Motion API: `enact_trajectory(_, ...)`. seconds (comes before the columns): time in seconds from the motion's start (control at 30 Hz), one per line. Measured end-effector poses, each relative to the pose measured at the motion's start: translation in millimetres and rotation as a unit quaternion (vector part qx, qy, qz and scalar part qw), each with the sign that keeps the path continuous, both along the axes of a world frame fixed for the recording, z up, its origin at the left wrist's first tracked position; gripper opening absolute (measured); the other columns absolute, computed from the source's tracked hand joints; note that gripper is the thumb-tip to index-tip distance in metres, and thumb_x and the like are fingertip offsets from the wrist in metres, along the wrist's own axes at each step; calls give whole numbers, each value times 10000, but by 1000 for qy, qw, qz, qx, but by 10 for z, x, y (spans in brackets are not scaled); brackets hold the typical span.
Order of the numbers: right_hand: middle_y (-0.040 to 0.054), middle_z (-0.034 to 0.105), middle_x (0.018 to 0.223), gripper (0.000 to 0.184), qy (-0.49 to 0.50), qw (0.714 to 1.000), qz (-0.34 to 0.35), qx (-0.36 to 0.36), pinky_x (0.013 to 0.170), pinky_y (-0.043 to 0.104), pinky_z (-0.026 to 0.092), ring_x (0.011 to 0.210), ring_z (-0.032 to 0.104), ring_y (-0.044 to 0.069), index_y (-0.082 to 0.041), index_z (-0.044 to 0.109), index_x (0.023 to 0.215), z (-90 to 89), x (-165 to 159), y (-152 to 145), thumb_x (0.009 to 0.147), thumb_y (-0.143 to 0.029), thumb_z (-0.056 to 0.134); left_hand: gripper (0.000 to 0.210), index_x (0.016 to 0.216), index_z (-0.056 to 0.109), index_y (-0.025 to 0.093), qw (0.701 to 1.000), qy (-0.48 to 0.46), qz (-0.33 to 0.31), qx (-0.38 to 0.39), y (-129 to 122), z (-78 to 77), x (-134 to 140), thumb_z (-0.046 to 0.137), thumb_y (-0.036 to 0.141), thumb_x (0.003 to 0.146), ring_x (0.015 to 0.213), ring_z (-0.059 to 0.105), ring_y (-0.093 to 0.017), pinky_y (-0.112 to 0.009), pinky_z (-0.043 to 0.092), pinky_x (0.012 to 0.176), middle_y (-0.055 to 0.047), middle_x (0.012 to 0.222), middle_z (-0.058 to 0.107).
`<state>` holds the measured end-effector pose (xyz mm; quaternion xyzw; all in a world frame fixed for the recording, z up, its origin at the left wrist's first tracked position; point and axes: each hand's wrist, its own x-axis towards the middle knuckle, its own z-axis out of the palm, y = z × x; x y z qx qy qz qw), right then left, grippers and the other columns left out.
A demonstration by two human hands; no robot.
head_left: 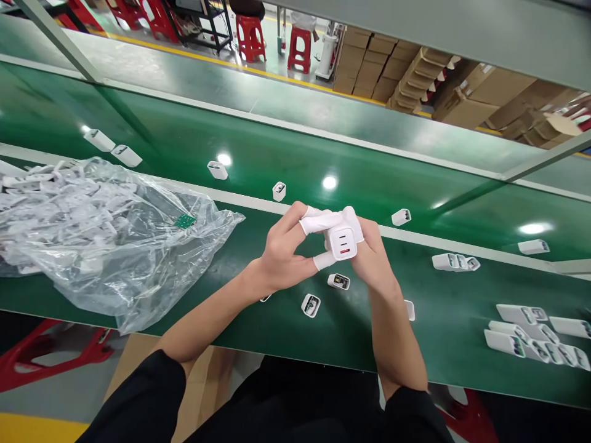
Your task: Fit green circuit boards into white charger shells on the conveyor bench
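Both my hands meet around a white charger above the green bench. Its end face, with two dark slots and a red one, points toward me. My left hand wears white finger covers and pinches the charger from the left, thumb below and fingers above. Wrapped round its right and far side is my right hand, also with white finger covers; part of its grip is hidden. Below the hands lie a white housing with parts showing inside and another open housing.
A clear plastic bag full of white pieces covers the left of the bench, a small green circuit board on it. Several white housings cluster at the right. More housings stand on the shiny green belt beyond a pale rail.
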<state>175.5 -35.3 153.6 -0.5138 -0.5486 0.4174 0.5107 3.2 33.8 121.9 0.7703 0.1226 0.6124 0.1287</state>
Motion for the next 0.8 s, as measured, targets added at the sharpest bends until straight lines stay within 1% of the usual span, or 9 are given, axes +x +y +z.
enact_trajectory(0.07,-19,529,692,587,-28,998,-45,39,602,296,364,651,408,129,-212,599,717,22,-8,-16,1143,-616,634,508,1437,724,257,1000,-3,-3,1,19,2,-4,923,313,972,994,778,-230,-387,693,803,-48,1090,770)
enact_trajectory(0.13,-17,566,726,541,-40,996,-66,54,618,290,409,675,452,136,-218,639,771,57,-17,-28,1135,-619,650,494,1431,736,261,1000,3,-3,-2,44,3,-19,924,332,980,1009,793,-238,-397,702,826,-56,1106,781)
enact_trajectory(0.23,5,682,817,481,-32,997,-48,52,667,308,525,738,583,164,-238,756,930,118,-17,-39,1106,-679,679,526,1448,745,280,1000,14,-5,-11,87,8,-62,947,326,964,1041,806,-250,-422,713,886,-63,1146,797)
enact_trajectory(0.3,25,737,890,488,-26,998,-26,60,744,346,600,798,649,187,-250,799,1023,143,-3,-44,1088,-720,686,562,1462,743,291,1000,17,-6,-14,111,19,-93,966,315,946,1046,809,-251,-426,715,909,-62,1165,807)
enact_trajectory(0.37,42,770,963,497,-22,997,-3,74,825,385,641,859,688,208,-259,824,1094,144,21,-45,1055,-744,722,562,1456,743,290,1000,20,-3,-12,128,35,-119,971,318,943,1041,809,-249,-424,717,908,-64,1175,815)
enact_trajectory(0.43,48,787,1023,470,-12,996,20,83,881,405,656,912,708,219,-272,839,1156,128,45,-44,1000,-715,816,528,1438,747,277,1000,21,0,-9,137,54,-136,958,336,958,1043,811,-251,-427,718,899,-71,1179,821)
enact_trajectory(0.57,32,801,1075,406,22,996,36,82,940,400,663,963,724,211,-318,855,1255,90,67,-36,927,-533,960,519,1440,738,260,1000,7,-8,1,139,92,-137,947,327,969,1033,816,-252,-422,719,870,-75,1169,827)
enact_trajectory(0.7,24,782,1015,373,10,994,19,105,864,392,656,901,709,208,-310,870,1197,65,69,-20,890,-482,994,514,1441,722,244,1000,-8,-17,15,138,108,-122,934,266,973,1019,814,-247,-396,711,826,-77,1157,823)
enact_trajectory(0.8,12,732,952,342,-51,989,-2,139,820,401,636,868,683,211,-302,852,1162,34,85,-11,897,-473,985,523,1428,714,241,1000,7,-15,11,140,123,-148,928,217,951,981,782,-235,-379,695,796,-72,1141,793)
